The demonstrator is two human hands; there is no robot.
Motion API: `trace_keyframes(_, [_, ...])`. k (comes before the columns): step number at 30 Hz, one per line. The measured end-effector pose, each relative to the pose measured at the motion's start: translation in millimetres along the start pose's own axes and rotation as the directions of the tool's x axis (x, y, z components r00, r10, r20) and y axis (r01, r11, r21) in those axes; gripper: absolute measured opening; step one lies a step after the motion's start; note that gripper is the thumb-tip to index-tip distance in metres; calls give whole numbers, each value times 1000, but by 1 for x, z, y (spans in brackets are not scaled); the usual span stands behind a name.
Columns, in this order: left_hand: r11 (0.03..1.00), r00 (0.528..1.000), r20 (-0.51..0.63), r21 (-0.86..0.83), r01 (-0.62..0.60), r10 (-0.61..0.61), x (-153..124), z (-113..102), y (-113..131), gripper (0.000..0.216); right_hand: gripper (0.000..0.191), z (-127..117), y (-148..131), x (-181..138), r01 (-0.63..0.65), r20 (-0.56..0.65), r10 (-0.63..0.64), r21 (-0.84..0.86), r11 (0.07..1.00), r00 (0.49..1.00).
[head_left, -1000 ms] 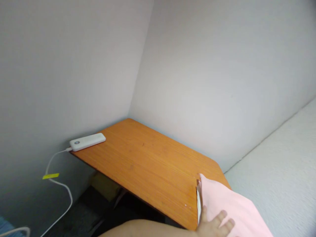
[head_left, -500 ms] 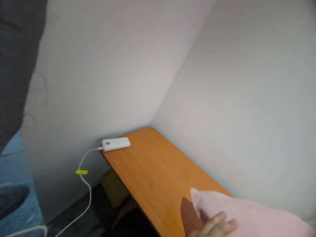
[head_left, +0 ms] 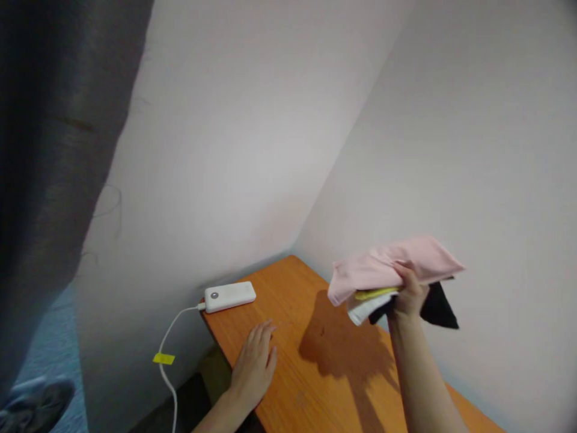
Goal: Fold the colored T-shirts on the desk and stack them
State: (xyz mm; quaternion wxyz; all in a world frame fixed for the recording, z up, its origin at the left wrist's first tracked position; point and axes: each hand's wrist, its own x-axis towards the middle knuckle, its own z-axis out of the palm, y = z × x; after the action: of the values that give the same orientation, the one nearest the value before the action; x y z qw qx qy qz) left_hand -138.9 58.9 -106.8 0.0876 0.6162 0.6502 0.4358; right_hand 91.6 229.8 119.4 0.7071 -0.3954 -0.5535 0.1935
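My right hand (head_left: 409,294) is raised above the orange wooden table (head_left: 333,385) and grips a stack of folded clothes (head_left: 392,267): pink on top, with yellow, white and black pieces under it. The stack hangs in the air and casts a shadow on the tabletop. My left hand (head_left: 255,364) lies flat on the table's near edge, fingers stretched out, holding nothing. A white power bank (head_left: 229,296) lies at the table's far left corner, a short way beyond my left hand.
A white cable (head_left: 169,337) with a yellow tag runs from the power bank down to the floor. White walls meet in a corner behind the table. A dark grey curtain (head_left: 54,150) hangs at the left. A shoe (head_left: 31,406) lies on the blue floor.
My right hand has lifted the stack of clothes off the table into the air. My left hand has come down flat on the table. The view has swung left.
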Motion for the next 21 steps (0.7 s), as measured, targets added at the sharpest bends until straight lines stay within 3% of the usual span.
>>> trace_keyframes(2, [995, 999, 38, 95, 30, -33, -2, 7, -5, 39, 40, 49, 12, 17, 123, 124, -99, -206, 971, 987])
trace_keyframes(3, [990, 998, 52, 135, 32, -39, -3, 9, -5, 41, 40, 74, 19, 21, 209, 270, -108, -378, 902, 957])
trace_keyframes(5, [981, 997, 70, 194, 26, -40, -4, 11, -6, 43, 40, 121, 36, 16, 423, 565, 21, -642, 640, 825])
trace_keyframes(6, [976, 996, 80, 215, 22, -41, -4, 12, -7, 43, 41, 141, 46, 7, 526, 656, 125, -691, 495, 745])
trace_keyframes(7, [972, 995, 93, 232, 20, -42, -4, 14, -9, 43, 41, 159, 57, -5, 580, 700, 196, -690, 433, 686])
trace_keyframes(10, [962, 992, 116, 274, 11, -45, -3, 23, -18, 41, 38, 194, 91, -53, 630, 761, 304, -647, 429, 574])
trace_keyframes(12, [953, 996, 91, 304, -4, -25, -3, 32, -27, 42, 30, 205, 110, -80, 637, 774, 313, -631, 442, 550])
trace_keyframes(15, [945, 1000, 20, 327, -17, 12, -4, 45, -36, 44, 27, 211, 131, -95, 613, 761, 304, -644, 458, 573])
trace_keyframes(18, [959, 1000, -3, 285, 0, 1, -4, 48, -38, 40, 25, 211, 141, -83, 562, 736, 319, -667, 489, 597])
trace_keyframes(21, [967, 997, 70, 255, -3, -16, -2, 36, -30, 38, 32, 209, 148, -63, 502, 710, 332, -685, 528, 620])
